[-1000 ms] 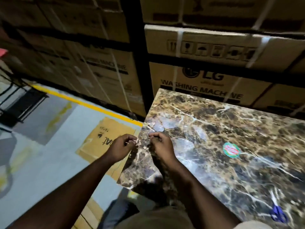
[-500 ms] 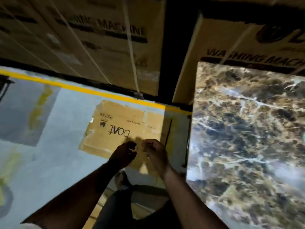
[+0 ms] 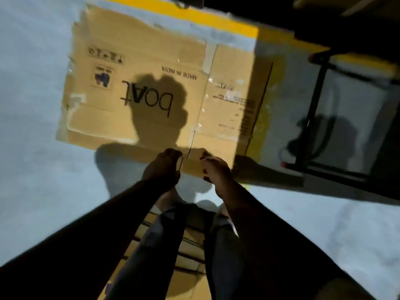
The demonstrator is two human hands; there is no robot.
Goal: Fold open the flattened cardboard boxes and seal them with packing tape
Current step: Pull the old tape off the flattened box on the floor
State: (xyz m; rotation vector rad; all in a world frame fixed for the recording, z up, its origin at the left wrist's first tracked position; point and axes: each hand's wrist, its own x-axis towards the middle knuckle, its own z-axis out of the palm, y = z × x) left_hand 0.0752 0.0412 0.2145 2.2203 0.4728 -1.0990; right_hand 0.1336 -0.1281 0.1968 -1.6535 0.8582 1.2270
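Observation:
A flattened brown cardboard box [image 3: 151, 61] printed "boAt" lies on the pale floor in front of me. I hold both hands close together above its near edge. My left hand [image 3: 161, 167] and my right hand [image 3: 216, 172] have curled fingers and each pinches an end of a short, thin clear strip of tape [image 3: 182, 162] stretched between them. The strip is hard to make out in the dim light. The hands' shadow falls on the box print.
More flattened cardboard [image 3: 190, 245] lies under my legs. The black metal table frame [image 3: 311, 109] stands at the right. A yellow floor line [image 3: 194, 16] runs behind the box, with dark stacked goods beyond it.
My view has swung from the marble table top down to the floor. Both hands, still pinching the strip, have moved off the table corner to above the flattened box.

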